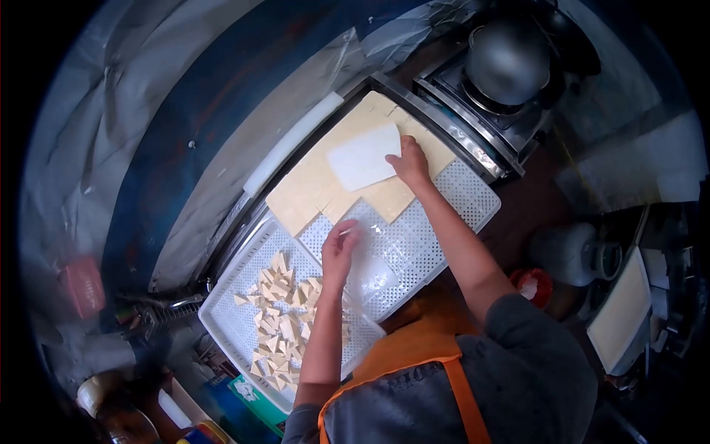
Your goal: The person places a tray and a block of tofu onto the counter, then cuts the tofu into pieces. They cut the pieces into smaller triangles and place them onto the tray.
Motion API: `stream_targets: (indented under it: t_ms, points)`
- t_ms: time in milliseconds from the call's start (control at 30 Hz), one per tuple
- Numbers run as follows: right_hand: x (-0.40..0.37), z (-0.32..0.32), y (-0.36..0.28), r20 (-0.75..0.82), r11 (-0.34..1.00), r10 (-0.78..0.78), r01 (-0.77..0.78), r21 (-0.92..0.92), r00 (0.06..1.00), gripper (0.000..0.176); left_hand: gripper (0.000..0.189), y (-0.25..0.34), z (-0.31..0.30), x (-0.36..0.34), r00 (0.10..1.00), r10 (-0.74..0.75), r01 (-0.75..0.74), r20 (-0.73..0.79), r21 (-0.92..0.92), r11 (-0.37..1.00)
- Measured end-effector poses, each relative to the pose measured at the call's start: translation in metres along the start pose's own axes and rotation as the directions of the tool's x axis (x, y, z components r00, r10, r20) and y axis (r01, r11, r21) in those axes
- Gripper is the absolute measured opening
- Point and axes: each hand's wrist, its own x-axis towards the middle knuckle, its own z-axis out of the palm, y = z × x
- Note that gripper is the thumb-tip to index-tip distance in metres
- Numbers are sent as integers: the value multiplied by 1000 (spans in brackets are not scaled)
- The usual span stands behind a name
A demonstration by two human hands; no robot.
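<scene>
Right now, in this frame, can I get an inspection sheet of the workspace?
surface: two white perforated trays, far tray and near tray.
job's things: tan slab scored into squares on the far tray; white card on it; cut pieces in the near tray.
clutter: green packet, red tub.
grips: right hand holds the card's edge; left hand where the trays meet, grip unclear.
cables: nothing seen.
surroundings: wok, gas cylinder, tarpaulin.

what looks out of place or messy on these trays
Nothing is spilled or broken. The cut tofu pieces lie in a loose, jumbled heap, but all inside the white tray. The tofu slab has a stepped, uneven edge where parts are missing.
</scene>
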Motion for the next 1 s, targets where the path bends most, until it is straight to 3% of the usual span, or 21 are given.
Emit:
stream_targets:
  t_ms: [33, 100, 133, 233, 267, 333, 367, 400, 467, 533, 567, 600, 633, 700, 733, 767, 800, 867, 967, 1000]
  points:
    - [0, -3, -4, 51, 974, 25, -36, 225, 998, 39, 34, 1, 2, 1, 999, -14, 12, -52, -31, 999]
    - [-7, -13, -15, 180, 910, -3, -72, 408, 984, 32, 48, -9, -1, 11, 982, -11, -5, -187, -84, 996]
    - [-16, -24, -23, 240, 867, -24, -99, 489, 970, 29, 53, 0, 1, 12, 962, -51, -11, -268, -226, 974]
    - [-53, -49, -22, 396, 820, -111, -141, 555, 911, 28, 50, 8, -11, 15, 963, -200, 67, -181, -555, 829]
    - [-67, -55, -18, 451, 804, -142, -163, 572, 881, 29, 47, 3, -9, 15, 973, -151, 42, -172, -516, 855]
    - [-103, -77, -23, 365, 749, -92, -177, 639, 927, 29, 41, 2, 7, 10, 988, -55, -14, -145, -435, 900]
    - [-122, -81, -20, 290, 664, -1, -216, 716, 957, 31, 34, -4, 12, 10, 979, -165, 80, -122, -513, 854]
    - [-144, -84, -17, 223, 568, 101, -240, 788, 970, 32, 27, -2, 27, 6, 982, -155, 92, -106, -448, 889]
    - [-192, -78, -7, 175, 398, 159, -225, 889, 972, 30, 22, -8, 61, -3, 973, -223, 157, -67, -519, 840]
    - [-215, -87, 12, 278, 496, 258, -374, 784, 925, 26, 22, -13, 92, -14, 969, -245, 219, 15, -507, 834]
    - [-216, -96, 17, 236, 430, 329, -368, 825, 914, 22, 23, -14, 96, -15, 953, -290, 302, 90, -387, 871]
    - [-212, -102, 28, 187, 434, 439, -390, 812, 879, 19, 25, -15, 99, -15, 927, -340, 371, 159, -256, 893]
    - [-208, -112, 41, 198, 437, 450, -407, 802, 871, 20, 29, -16, 94, -8, 892, -355, 390, 279, -80, 918]
    - [-202, -128, 57, 193, 501, 474, -443, 743, 859, 22, 29, -11, 94, -1, 984, -74, 57, 160, 104, 993]
    - [-200, -133, 61, 175, 561, 486, -459, 689, 856, 23, 28, -6, 95, 4, 989, 84, -108, 126, 206, 973]
    - [-199, -136, 64, 158, 617, 497, -476, 626, 853, 24, 30, -3, 92, 15, 987, 111, -148, 117, 381, 913]
    - [-197, -136, 67, 201, 593, 527, -526, 609, 826, 26, 32, 7, 86, 26, 891, 377, -451, 253, 593, 667]
    - [-190, -127, 75, 287, 542, 575, -619, 569, 766, 30, 39, 13, 86, 60, 777, 451, -629, 439, 583, 515]
    - [-174, -101, 76, 297, 505, 560, -603, 618, 773, 29, 51, 19, 100, 94, 682, 439, -718, 585, 650, 250]
    - [-166, -94, 75, 300, 506, 552, -598, 621, 778, 28, 54, 18, 105, 106, 676, 422, -725, 604, 647, 236]
